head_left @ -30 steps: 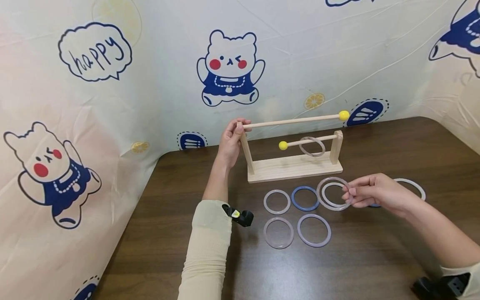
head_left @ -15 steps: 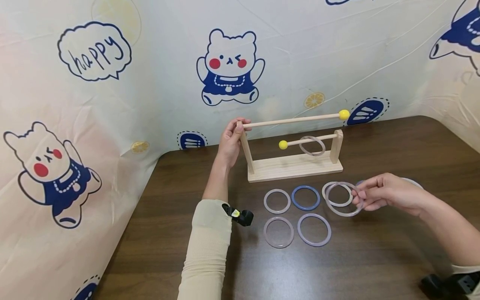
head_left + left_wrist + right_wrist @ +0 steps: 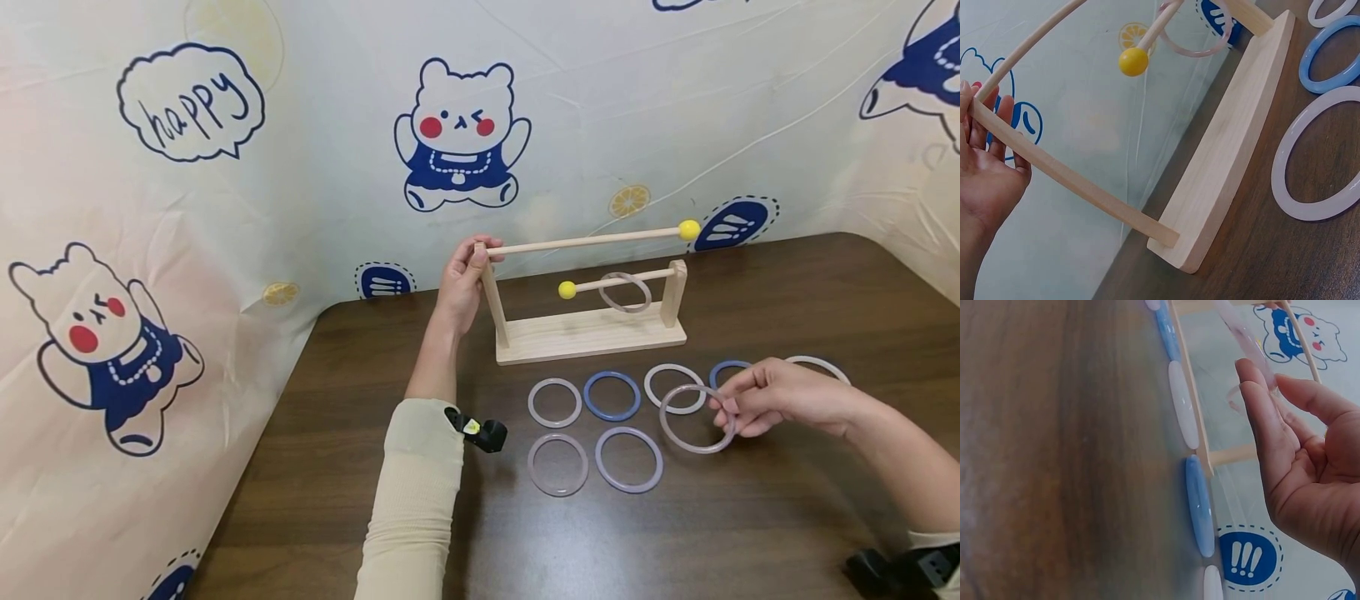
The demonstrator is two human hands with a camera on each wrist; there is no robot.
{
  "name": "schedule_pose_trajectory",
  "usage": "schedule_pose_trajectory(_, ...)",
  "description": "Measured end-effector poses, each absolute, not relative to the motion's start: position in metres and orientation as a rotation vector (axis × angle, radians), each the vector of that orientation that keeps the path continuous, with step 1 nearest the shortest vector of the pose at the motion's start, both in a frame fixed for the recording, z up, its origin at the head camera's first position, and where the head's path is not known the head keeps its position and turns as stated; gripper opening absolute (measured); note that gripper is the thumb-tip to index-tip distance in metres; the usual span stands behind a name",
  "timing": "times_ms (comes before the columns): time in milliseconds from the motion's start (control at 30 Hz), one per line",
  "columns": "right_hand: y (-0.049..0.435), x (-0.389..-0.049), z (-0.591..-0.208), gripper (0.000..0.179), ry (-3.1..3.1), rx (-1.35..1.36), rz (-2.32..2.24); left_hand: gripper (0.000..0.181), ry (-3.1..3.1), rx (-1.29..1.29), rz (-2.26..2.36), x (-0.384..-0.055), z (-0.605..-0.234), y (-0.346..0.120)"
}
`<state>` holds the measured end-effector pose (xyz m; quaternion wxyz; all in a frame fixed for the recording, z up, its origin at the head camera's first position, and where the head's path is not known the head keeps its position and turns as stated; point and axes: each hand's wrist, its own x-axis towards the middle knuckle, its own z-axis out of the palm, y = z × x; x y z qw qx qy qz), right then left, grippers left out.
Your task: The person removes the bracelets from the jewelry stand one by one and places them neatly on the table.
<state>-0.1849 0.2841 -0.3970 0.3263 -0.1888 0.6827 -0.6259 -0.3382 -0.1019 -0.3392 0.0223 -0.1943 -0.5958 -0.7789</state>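
Note:
My left hand (image 3: 459, 287) grips the top of the left post of a pale wooden stand (image 3: 592, 335), where the upper rod joins it. In the left wrist view, the fingers lie behind that post (image 3: 1072, 175). Between thumb and fingertips, my right hand (image 3: 780, 398) pinches a translucent pinkish ring (image 3: 697, 450), tilted above the table and partly overlapping a white ring (image 3: 673, 367) in the head view. The right wrist view shows the held ring (image 3: 1250, 344) nearly edge-on. Another pinkish ring (image 3: 626, 311) hangs on the stand's lower rod, which ends in a yellow ball (image 3: 567, 290).
On the brown table (image 3: 360, 500) lie several more rings: a pale one (image 3: 555, 426), a pink one (image 3: 558, 493), a lavender one (image 3: 633, 491) and a blue one (image 3: 611, 418). Behind my right hand are another blue ring (image 3: 727, 364) and a white ring (image 3: 821, 364), partly hidden.
My right hand has moved right and toward the table's front with the pinkish ring, uncovering more of the white and blue rings behind it. My left hand has stayed on the post.

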Motion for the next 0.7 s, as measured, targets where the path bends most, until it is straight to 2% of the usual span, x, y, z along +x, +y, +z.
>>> schedule_pose_trajectory(700, 0.2790, -0.1802, -0.4019, 0.019, 1.898, -0.561, -1.434, 0.014, -1.842, -0.593, -2.420, -0.3383, -0.3400, -0.1020)
